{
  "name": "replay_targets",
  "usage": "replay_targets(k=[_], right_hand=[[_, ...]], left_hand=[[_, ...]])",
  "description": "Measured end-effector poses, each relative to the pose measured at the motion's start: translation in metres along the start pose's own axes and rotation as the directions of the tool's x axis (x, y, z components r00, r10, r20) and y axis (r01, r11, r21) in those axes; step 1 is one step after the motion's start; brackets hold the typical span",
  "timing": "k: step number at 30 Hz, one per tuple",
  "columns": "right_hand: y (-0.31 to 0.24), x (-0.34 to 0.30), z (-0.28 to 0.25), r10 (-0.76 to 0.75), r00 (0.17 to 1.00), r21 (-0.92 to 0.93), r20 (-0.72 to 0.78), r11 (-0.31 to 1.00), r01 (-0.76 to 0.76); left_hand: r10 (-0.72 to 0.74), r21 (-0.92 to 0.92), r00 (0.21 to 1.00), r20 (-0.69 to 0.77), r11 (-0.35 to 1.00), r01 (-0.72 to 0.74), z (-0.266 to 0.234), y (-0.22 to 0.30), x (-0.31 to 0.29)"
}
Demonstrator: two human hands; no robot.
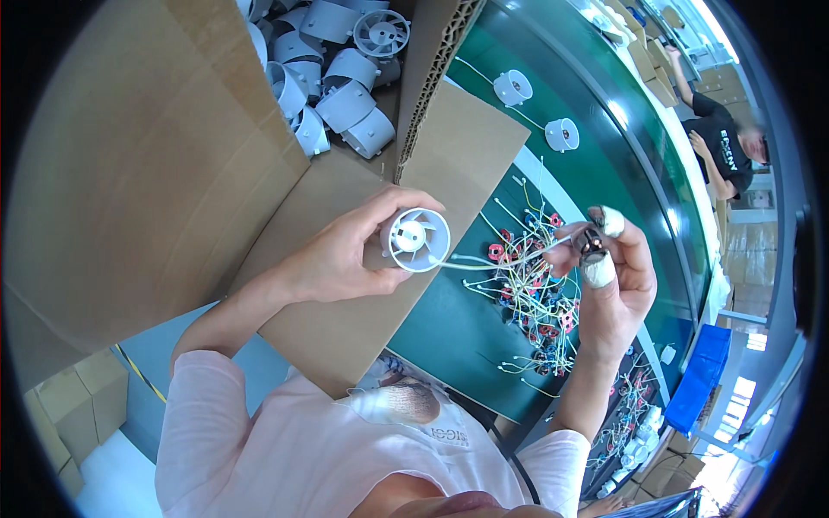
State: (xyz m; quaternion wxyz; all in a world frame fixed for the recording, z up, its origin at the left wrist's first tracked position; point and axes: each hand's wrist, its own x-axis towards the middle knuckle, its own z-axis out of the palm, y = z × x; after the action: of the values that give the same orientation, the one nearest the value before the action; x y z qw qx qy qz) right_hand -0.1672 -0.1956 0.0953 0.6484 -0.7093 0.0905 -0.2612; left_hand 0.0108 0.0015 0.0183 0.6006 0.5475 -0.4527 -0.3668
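My left hand (345, 250) is wrapped around a white round fan housing (417, 237), its open end with inner vanes and a central hub turned up. In my right hand (620, 298), a small dark motor (591, 241) is pinched between fingers and thumb, with white coverings on the tips. Pale wires (496, 262) stretch from the motor across to the housing, and their ends reach its rim or opening; I cannot tell which. Beneath the wires lies a heap of small red, blue and black motors (540, 298) with loose leads on a green surface.
An open cardboard box (164, 164) at left holds several white housings (345, 91), its flap (466, 138) extending under my left hand. Two housings (562, 135) with wires sit on the green conveyor (604, 177). A blue bin (698, 380) and a co-worker (721, 142) are at right.
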Motion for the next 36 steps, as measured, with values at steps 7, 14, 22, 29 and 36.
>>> replay_targets(k=[7,14,22,29,36], right_hand=[[0.001,0.019,0.026,-0.062,0.993,0.038,0.105,0.998,0.058],[0.005,0.035,0.039,-0.073,0.960,-0.376,0.271,0.910,0.175],[-0.002,0.046,0.052,-0.117,0.899,-0.511,0.423,0.788,0.343],[0.020,0.045,0.084,-0.184,0.951,-0.277,0.248,0.927,0.251],[0.029,0.024,0.081,0.058,0.959,-0.415,0.276,0.908,0.064]], left_hand=[[-0.038,0.061,0.998,0.044,0.997,0.035,-0.006,0.003,-0.003],[-0.048,0.094,0.996,0.073,0.995,0.041,-0.008,-0.001,-0.003],[0.000,0.086,1.000,0.021,0.996,-0.002,-0.008,-0.001,-0.004],[-0.022,0.045,0.999,-0.039,0.999,0.023,-0.009,-0.003,-0.006],[0.232,0.347,0.958,-0.170,0.924,-0.162,-0.012,0.007,-0.004]])
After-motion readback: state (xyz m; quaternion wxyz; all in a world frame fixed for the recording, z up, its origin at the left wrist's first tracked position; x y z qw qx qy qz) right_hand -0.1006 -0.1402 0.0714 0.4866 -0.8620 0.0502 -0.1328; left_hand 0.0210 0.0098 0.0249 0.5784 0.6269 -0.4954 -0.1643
